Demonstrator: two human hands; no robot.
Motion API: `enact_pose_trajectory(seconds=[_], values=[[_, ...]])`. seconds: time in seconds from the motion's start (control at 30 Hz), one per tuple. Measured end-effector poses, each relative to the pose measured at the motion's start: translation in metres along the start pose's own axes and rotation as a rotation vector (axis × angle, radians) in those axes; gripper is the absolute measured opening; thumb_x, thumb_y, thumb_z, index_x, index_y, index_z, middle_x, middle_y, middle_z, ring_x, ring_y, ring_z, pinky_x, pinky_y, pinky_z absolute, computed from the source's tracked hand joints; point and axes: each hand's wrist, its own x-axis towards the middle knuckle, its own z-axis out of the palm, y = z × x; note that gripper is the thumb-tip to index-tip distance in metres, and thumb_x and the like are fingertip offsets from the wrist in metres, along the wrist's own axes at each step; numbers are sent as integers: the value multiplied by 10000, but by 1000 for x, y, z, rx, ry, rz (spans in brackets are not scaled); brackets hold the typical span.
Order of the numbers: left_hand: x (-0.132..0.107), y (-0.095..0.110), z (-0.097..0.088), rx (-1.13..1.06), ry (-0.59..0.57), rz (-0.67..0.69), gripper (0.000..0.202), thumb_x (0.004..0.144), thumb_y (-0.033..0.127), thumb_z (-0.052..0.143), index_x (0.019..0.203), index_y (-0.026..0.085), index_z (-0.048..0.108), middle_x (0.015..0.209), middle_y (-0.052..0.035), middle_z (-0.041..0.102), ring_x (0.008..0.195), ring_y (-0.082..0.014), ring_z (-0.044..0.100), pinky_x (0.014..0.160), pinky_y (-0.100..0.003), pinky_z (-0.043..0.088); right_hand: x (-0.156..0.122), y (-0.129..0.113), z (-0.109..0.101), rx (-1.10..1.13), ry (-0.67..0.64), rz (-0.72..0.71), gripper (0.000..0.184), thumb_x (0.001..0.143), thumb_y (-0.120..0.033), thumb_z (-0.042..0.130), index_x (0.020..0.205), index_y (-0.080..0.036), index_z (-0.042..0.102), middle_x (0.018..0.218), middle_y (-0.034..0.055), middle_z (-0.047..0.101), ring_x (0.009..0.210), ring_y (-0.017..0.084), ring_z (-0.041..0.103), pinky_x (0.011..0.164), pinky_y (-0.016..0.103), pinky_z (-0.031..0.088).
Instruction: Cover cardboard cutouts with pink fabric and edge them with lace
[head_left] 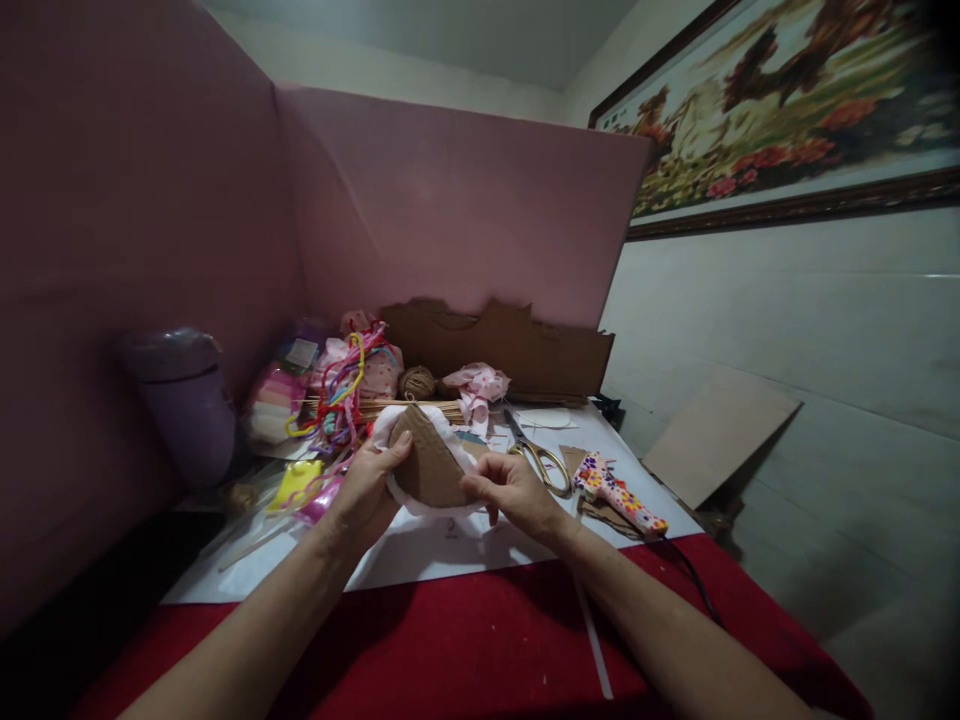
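Cardboard betw. L hand, R hand

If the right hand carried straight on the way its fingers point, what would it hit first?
The brown cardboard piece: the right hand points left, and its fingertips already seem to pinch that piece's edge. The left hand lies just beyond, holding the other side.

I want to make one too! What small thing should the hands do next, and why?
Probably fold the white cloth over the cardboard piece and press it down: the left hand and right hand both pinch the piece, cloth pokes out around its rim, and the glue gun lies nearby.
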Motion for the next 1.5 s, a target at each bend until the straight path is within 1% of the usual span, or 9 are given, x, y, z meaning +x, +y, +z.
enact_pose_trajectory(seconds=[0.17,0.43,0.8,0.9,1.0,1.1,1.27,1.37,1.5], values=[[1,2,0,4,21,10,318,655,148,729,961,146,644,869,-40,707,726,-147,646,711,-256,530,-1,-1,0,12,0,-34,341,686,-471,662,625,-166,523,467,-71,467,363,54,411,342,175,370],[-1,-1,-2,45,-42,-6,358,660,162,728,1005,148,633,863,-46,695,729,-155,636,700,-270,525,-1,-2,0,6,68,-39,298,657,-391,696,590,-160,519,501,-52,512,357,54,427,322,173,345],[-3,5,3,80,-46,-16,373,648,127,730,1002,177,624,854,-20,695,705,-139,632,657,-251,524,-3,1,-2,-239,132,-96,222,683,-314,686,603,-165,541,535,-30,519,427,81,460,374,189,384],[-4,6,3,76,-72,-23,373,659,139,723,1015,189,619,867,-20,695,722,-148,640,680,-268,525,-3,1,-3,-233,107,-109,316,732,-432,633,597,-171,517,530,-34,478,420,85,447,362,194,382],[-4,5,2,70,-95,-52,387,663,155,723,1034,191,616,893,-37,699,740,-166,651,715,-296,523,-1,0,-5,-152,78,-105,488,797,-623,445,616,-174,504,526,-33,438,402,88,425,357,207,370],[-6,0,2,79,-104,-87,357,672,168,720,1017,181,632,885,-54,708,731,-177,658,703,-291,521,-1,-1,-5,-109,44,-127,542,774,-677,427,640,-163,537,577,-13,466,504,102,449,458,216,390],[-10,-5,4,71,-142,-64,392,676,182,718,1060,192,639,937,-66,709,777,-193,660,716,-279,508,-3,-2,1,25,-63,-41,368,671,-509,683,777,-164,608,679,-9,545,603,119,486,561,228,400],[-10,-3,4,72,-142,-24,444,663,133,709,1091,226,634,986,-49,706,827,-200,653,736,-273,500,-5,-1,1,18,-40,-21,289,686,-429,693,740,-158,610,662,-15,531,579,108,457,545,221,375],[-9,5,4,80,-72,29,478,657,99,695,1111,233,631,1061,-31,692,899,-187,635,754,-234,485,-5,0,0,-30,-36,-13,266,693,-405,684,714,-152,601,639,-19,505,572,106,432,526,215,350]])
